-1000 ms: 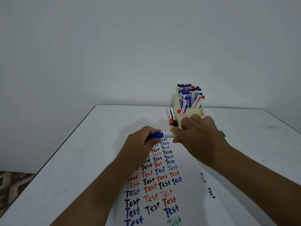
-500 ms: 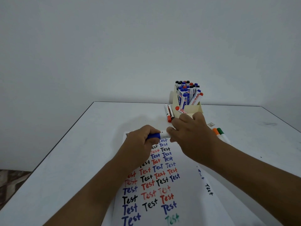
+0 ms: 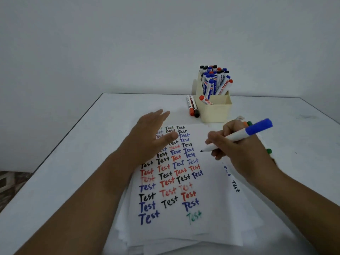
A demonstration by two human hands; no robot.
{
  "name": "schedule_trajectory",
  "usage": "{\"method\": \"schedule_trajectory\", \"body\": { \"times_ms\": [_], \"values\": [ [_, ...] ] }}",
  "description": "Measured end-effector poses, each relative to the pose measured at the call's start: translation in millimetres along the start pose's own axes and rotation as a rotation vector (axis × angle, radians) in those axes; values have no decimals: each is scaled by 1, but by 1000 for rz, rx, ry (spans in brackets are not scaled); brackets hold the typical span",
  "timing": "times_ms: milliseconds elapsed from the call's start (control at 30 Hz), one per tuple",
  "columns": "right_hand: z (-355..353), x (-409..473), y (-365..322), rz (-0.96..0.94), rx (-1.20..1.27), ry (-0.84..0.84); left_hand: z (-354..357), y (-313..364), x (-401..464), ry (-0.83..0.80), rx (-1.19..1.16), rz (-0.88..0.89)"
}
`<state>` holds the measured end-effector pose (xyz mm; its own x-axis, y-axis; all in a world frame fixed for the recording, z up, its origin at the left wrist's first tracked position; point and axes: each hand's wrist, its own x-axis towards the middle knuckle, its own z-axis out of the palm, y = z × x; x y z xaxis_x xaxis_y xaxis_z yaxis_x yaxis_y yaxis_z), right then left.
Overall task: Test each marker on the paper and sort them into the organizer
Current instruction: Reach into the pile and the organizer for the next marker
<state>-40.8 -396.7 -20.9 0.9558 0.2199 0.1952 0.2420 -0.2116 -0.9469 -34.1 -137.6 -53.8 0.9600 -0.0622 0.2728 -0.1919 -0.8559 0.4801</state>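
My right hand (image 3: 237, 144) holds a blue marker (image 3: 237, 136) in a writing grip, fingers curled round its white barrel. The blue cap sits on the back end, and the dark tip points down-left, close over the paper (image 3: 211, 208) beside the columns of "Test". I cannot tell whether the tip touches the sheet. My left hand (image 3: 149, 137) is spread flat with straight fingers over the top left part of the paper, holding nothing; it is blurred. The paper lies on a stack of sheets toward the near edge of the surface (image 3: 60, 162). The cream organizer (image 3: 215, 111) stands toward the far edge, full of upright markers, with two markers (image 3: 192, 107) lying just to its left.
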Motion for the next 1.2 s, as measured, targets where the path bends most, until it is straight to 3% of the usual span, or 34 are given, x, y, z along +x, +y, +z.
{"method": "schedule_trajectory", "body": {
  "times_ms": [67, 133, 267, 667, 867, 1067, 1200],
  "values": [
    [-2, -4, 10, 116, 268, -77, 7, -4, 6, -134, 144, -83],
    [-3, -7, 17, 176, 344, -153, 13, -7, 11, -234, 290, -165],
    [0, -13, 24, 128, 118, -256, 19, -11, 13, -271, 390, -164],
    [2, -15, 34, -1, -89, -298, 21, -14, 15, -278, 416, -147],
    [1, -15, 32, 19, -39, -296, 22, -16, 15, -294, 432, -154],
    [5, -17, 31, -68, -209, -268, 23, -18, 16, -307, 449, -153],
    [1, -15, 35, -40, -120, -230, 23, -17, 16, -302, 438, -149]
  ]
}}
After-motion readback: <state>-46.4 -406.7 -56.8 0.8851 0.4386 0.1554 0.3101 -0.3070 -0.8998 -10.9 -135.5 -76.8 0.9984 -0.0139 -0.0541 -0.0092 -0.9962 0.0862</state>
